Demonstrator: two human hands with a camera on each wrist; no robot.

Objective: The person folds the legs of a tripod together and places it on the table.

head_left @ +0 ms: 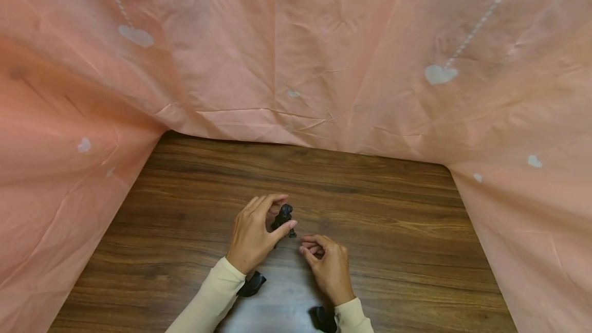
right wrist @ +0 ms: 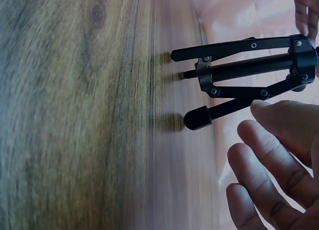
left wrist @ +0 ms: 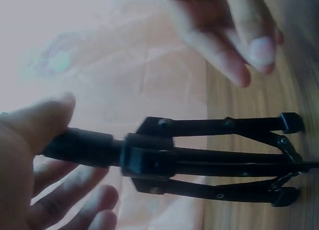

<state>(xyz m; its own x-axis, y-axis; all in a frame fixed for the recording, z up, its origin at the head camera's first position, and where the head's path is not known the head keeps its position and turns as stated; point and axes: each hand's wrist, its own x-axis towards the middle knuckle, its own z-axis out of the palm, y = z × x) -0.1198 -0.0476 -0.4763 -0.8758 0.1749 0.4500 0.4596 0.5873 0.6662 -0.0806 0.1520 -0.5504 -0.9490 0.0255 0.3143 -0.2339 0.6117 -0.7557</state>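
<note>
A small black tripod [head_left: 284, 215] is held by my left hand [head_left: 252, 233], thumb on one side and fingers on the other. In the left wrist view, the left thumb [left wrist: 45, 118] and fingers are around the upper shaft of the tripod [left wrist: 214, 160], its hinged legs partly spread. My right hand [head_left: 330, 266] is to the right of the tripod, fingers loosely bent and holding nothing. In the right wrist view, the right thumb [right wrist: 279, 118] is close by one leg of the tripod [right wrist: 249, 67]; whether they touch, I cannot tell.
Brown wood-grain tabletop [head_left: 393, 220] lies under both hands. Pink cloth [head_left: 300, 55] with pale hearts hangs behind it and along both sides. Black devices are at the left wrist [head_left: 252, 285] and the right wrist [head_left: 322, 318].
</note>
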